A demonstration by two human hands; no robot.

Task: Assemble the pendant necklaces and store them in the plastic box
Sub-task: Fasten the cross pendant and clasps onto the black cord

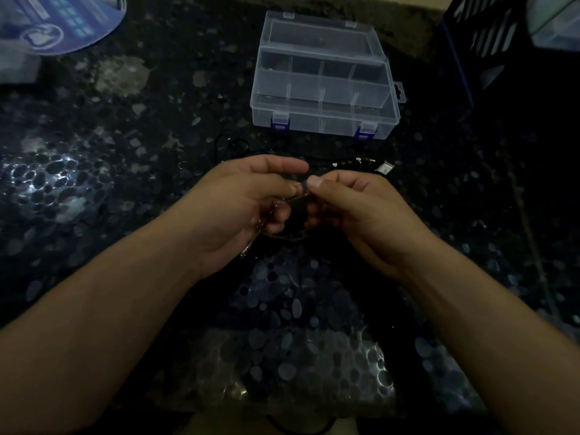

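My left hand and my right hand meet over the middle of the dark speckled counter. Between their fingertips they pinch a thin dark necklace cord; a small shiny piece glints under my left palm. The light is dim and the cord is hard to make out. The clear plastic box with blue latches stands open just beyond the hands, its divided compartments looking bare. More dark cords and a few small metal pendants lie on the counter between the box and my hands.
A small pale square piece lies right of the pendants. A blue-and-white round printed object sits at the far left corner. A dark slotted crate stands at the far right.
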